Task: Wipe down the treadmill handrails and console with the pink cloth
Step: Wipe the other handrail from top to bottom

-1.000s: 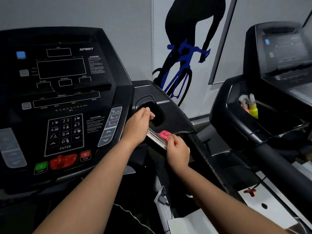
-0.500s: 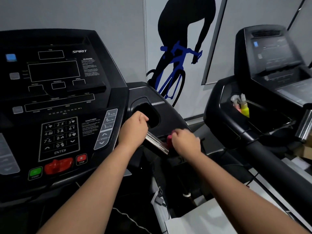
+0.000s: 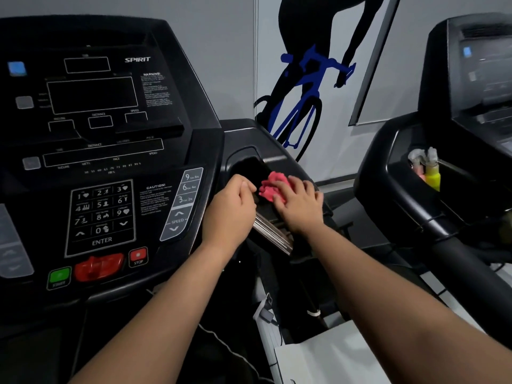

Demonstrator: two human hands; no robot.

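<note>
The black treadmill console (image 3: 116,139) fills the left of the view, with a keypad and a red safety key. To its right a silver handrail grip (image 3: 273,235) slants down from the console's side tray (image 3: 249,167). My left hand (image 3: 231,214) curls round the upper end of that grip. My right hand (image 3: 297,206) lies with spread fingers on the crumpled pink cloth (image 3: 270,185), pressing it onto the black surface at the tray's near edge, just above the grip.
A second treadmill (image 3: 457,134) stands at the right, its tray holding a yellow spray bottle (image 3: 432,176) and a pink one. A cyclist mural (image 3: 302,87) covers the wall behind. White floor panels (image 3: 332,353) lie below my right forearm.
My right hand has moved with the pink cloth up from the silver grip to the tray's near edge, fingers now spread flat. My left hand has stayed on the grip.
</note>
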